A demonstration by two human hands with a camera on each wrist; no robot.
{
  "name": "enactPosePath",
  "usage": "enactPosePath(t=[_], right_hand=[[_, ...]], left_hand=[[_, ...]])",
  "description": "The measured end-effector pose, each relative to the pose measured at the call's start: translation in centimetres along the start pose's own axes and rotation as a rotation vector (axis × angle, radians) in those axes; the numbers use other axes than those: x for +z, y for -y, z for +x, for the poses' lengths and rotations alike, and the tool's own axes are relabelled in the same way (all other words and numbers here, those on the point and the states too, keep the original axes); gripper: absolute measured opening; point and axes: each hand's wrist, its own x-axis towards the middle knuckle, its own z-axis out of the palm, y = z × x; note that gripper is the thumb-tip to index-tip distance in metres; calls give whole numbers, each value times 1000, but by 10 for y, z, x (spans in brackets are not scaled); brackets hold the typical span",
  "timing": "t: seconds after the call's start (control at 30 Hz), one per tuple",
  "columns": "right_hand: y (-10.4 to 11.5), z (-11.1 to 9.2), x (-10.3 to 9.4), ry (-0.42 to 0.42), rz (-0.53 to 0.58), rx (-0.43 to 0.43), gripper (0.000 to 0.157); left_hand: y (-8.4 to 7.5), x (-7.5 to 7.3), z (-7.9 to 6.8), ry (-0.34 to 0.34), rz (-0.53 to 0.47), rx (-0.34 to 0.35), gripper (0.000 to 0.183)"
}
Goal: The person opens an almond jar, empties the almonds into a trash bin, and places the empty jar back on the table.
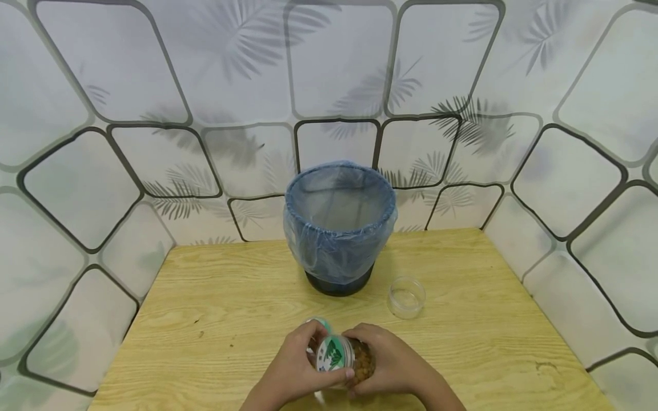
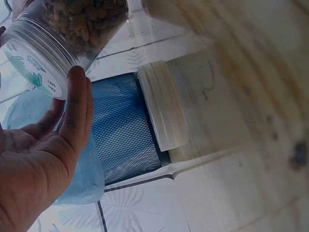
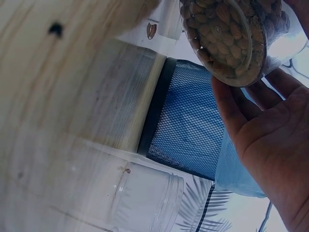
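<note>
A clear jar of almonds (image 1: 363, 361) lies tilted on its side between both hands, low in the head view. My left hand (image 1: 300, 361) grips its lid end, with the thumb along the white and green lid (image 1: 331, 354). Around the jar's bottom end curls my right hand (image 1: 388, 362). The right wrist view shows the jar's base packed with almonds (image 3: 222, 41), above the right hand (image 3: 275, 135). From the left wrist, the lid (image 2: 36, 70) faces the left fingers. Behind those fingers, a second pale green round top (image 1: 320, 323) is mostly hidden.
A mesh bin (image 1: 338, 251) lined with a blue plastic bag stands at the back of the wooden table (image 1: 216, 319). A small clear open container (image 1: 406, 298) sits to its right. Patterned walls (image 1: 247, 160) enclose the table's back and sides.
</note>
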Motion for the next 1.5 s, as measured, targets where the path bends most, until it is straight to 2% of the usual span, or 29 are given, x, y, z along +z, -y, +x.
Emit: enactPosePath(t=[0.37,0.8,1.5], right_hand=[[0,0,0,-5,-28,-3,80],[-3,-1,-3,-14,-11,16,82],[-5,-4,-7,-19,29,57,80]], left_hand=[[0,1,0,-36,57,-5,52],[0,-3,-1,-46,28,-12,51],[1,-7,0,6,12,-32,50]])
